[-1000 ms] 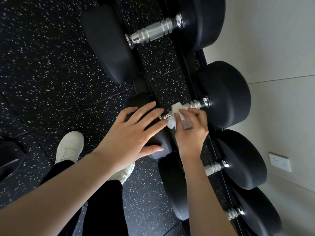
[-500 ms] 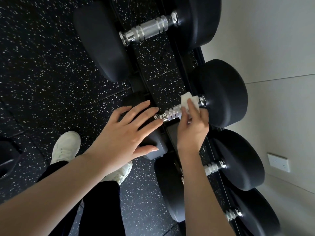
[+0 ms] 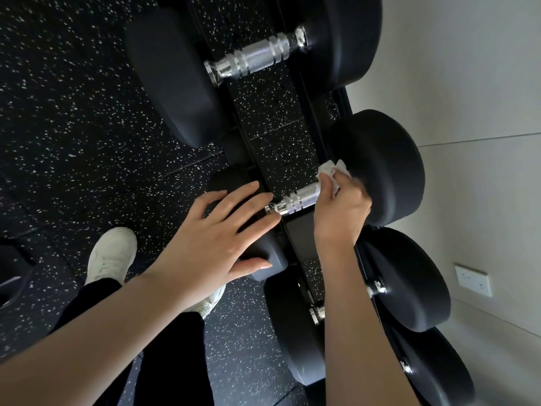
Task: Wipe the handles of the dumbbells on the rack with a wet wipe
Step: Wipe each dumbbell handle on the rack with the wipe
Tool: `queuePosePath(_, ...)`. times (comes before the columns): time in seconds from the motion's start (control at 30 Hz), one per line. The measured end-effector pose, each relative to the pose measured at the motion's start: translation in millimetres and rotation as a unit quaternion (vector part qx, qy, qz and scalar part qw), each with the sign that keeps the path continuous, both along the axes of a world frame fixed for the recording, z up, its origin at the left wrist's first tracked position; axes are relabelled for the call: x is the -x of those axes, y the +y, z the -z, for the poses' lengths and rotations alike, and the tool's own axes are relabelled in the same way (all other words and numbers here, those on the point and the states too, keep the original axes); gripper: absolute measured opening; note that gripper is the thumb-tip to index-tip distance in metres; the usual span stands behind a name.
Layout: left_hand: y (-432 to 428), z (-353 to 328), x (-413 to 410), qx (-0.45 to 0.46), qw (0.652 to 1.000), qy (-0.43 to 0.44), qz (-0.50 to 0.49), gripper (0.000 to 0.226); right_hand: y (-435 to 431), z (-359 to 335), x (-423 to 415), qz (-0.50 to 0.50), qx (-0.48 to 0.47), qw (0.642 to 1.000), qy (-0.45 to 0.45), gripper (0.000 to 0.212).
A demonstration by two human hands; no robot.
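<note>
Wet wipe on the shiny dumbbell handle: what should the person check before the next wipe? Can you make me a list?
1. The right hand grips the wet wipe: ok, pinched at the far end of the handle.
2. The left hand steadies the dumbbell: ok, lying flat on its near black head.
3. The rest of that handle is free to wipe: ok, bare metal shows.
4. The wipe is wet enough: cannot tell.
5. The lower neighbour's handle is free: cannot tell, the right arm hides most of it.
</note>
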State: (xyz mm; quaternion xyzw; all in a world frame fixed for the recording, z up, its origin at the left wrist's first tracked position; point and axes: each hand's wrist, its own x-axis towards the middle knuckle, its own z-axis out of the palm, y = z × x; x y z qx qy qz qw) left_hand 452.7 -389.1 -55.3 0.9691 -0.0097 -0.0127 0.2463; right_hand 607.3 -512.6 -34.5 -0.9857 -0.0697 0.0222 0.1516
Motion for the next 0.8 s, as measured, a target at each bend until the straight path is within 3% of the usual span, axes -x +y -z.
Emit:
queuePosePath(0.5,2,2,0,0.006,1.000,-0.011,0.000,0.058,14,-6,37,-0.092,0.113,0.967,0.209,0.021)
queuePosePath(0.67,2,1,0,0.001,1.000,-0.015,-0.003,0.058,5,-2,35,-0.112,0.075,0.979,0.152,0.019)
queuePosePath(0.8,0,1,0,0.000,1.000,-0.016,-0.004,0.058,-7,3,17,-0.033,-0.005,0.997,0.067,0.022)
